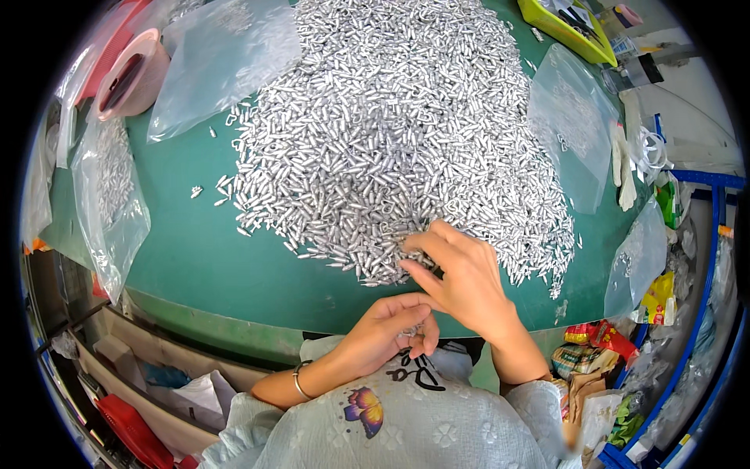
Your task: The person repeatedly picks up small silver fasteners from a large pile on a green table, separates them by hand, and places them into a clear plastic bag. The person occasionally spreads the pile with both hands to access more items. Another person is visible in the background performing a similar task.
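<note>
A big heap of small silver metal pieces [375, 148], mostly pointed and bullet-shaped with some loop-shaped ones among them, covers the middle of the green table [187, 258]. My left hand [387, 332] is cupped in front of my body, near the table's front edge. Its fingers curl around a few silver pieces, partly hidden by the thumb. At the heap's near edge, my right hand [465, 273] bends its thumb and fingers around several pieces. How many it grips is hidden by the fingers.
Clear plastic bags with silver pieces lie at left [113, 180], far left [226, 55] and right [574, 117]. A pink basket [137, 78] stands far left, a yellow-green tray [566, 31] far right. Below are an open drawer [172, 375] and a blue rack [687, 320].
</note>
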`<state>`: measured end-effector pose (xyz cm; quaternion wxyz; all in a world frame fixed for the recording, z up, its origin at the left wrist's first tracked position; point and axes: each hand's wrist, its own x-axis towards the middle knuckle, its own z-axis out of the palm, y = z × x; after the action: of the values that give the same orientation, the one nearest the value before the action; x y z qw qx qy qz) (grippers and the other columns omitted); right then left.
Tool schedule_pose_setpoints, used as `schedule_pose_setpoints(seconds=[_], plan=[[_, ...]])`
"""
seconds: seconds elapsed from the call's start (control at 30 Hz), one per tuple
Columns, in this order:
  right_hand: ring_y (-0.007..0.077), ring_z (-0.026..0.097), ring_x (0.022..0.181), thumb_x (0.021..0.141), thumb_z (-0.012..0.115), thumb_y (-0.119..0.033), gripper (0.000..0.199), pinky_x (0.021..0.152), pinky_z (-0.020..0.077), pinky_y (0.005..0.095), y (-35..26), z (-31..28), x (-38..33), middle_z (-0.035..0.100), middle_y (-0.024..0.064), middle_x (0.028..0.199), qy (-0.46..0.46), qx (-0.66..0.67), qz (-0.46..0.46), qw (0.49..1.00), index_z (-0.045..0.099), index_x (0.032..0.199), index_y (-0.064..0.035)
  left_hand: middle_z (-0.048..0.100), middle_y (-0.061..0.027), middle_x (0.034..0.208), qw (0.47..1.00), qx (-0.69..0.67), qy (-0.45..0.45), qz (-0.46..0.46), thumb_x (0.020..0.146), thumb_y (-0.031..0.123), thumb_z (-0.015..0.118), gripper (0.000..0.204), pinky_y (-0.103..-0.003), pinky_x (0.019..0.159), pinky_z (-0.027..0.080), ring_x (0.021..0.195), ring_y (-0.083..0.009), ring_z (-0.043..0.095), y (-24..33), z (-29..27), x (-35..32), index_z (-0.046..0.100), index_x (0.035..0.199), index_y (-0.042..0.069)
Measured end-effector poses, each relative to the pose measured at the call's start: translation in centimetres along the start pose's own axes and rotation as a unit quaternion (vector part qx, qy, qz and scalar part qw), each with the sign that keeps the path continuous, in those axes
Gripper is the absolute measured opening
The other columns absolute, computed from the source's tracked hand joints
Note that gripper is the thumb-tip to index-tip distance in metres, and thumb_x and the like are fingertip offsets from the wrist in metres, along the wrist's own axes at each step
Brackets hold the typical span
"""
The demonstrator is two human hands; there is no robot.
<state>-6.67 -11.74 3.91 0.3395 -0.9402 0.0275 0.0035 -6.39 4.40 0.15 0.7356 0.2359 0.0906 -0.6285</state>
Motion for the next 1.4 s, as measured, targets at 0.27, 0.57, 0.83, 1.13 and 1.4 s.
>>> schedule_pose_setpoints(seconds=[0.27, 0.57, 0.83, 1.13, 1.4], plan=[[0.0226, 0.055, 0.054, 0.078, 0.067, -0.008, 0.008, 0.05, 0.043, 0.0325, 1.2, -1.8, -0.6, 0.059, 0.0085, 0.075, 0.048, 0.057, 0.073, 0.995, 0.063, 0.084, -0.0048, 0.054, -0.0083, 0.069, 1.0, 0.019, -0.004, 0.02, 0.098, 0.017, 0.043, 0.028, -0.024, 0.055, 0.039, 0.062, -0.0133, 0.05, 0.7, 0.3, -0.1, 0.057, 0.11, -0.003], [0.0209, 0.054, 0.056, 0.077, 0.067, -0.004, 0.014, 0.051, 0.0408, 0.0316, 2.0, -0.6, -1.1, 0.055, 0.0085, 0.07, 0.048, 0.029, 0.024, 0.998, 0.065, 0.091, -0.0035, 0.056, -0.0084, 0.072, 0.999, 0.018, -0.007, 0.025, 0.098, 0.017, 0.042, 0.028, -0.024, 0.055, 0.04, 0.065, -0.0134, 0.052, 0.5, 0.1, -0.2, 0.056, 0.111, -0.003], [0.0255, 0.056, 0.053, 0.08, 0.066, -0.007, 0.015, 0.049, 0.0438, 0.0332, 1.7, -0.7, -1.3, 0.06, 0.0111, 0.074, 0.122, 0.013, 0.048, 0.991, 0.064, 0.095, -0.0038, 0.057, -0.0165, 0.116, 0.989, 0.147, -0.022, 0.018, 0.099, 0.014, 0.037, 0.037, -0.029, 0.076, 0.05, 0.093, -0.0212, 0.06, 0.1, 0.1, 0.2, 0.042, 0.13, -0.006], [0.0041, 0.038, 0.049, 0.083, 0.064, -0.003, 0.018, 0.045, 0.0317, 0.0217, 2.9, -1.2, -1.6, 0.046, -0.004, 0.059, 0.09, 0.286, 0.101, 0.949, 0.064, 0.101, -0.0024, 0.05, -0.0204, 0.129, 0.988, 0.096, 0.035, 0.118, 0.099, 0.014, 0.039, 0.041, -0.037, 0.096, 0.045, 0.116, -0.0292, 0.054, 0.5, 0.8, 0.3, 0.037, 0.134, -0.007], [0.005, 0.034, 0.05, 0.09, 0.056, -0.008, 0.016, 0.043, 0.0267, 0.0221, 3.1, -0.4, -2.6, 0.049, -0.0006, 0.067, 0.017, 0.775, 0.117, 0.621, 0.059, 0.102, 0.002, 0.056, -0.0214, 0.121, 0.992, 0.098, 0.032, 0.066, 0.098, 0.012, 0.04, 0.036, -0.038, 0.098, 0.043, 0.115, -0.0286, 0.054, 0.2, 0.6, -0.4, 0.044, 0.128, -0.008]])
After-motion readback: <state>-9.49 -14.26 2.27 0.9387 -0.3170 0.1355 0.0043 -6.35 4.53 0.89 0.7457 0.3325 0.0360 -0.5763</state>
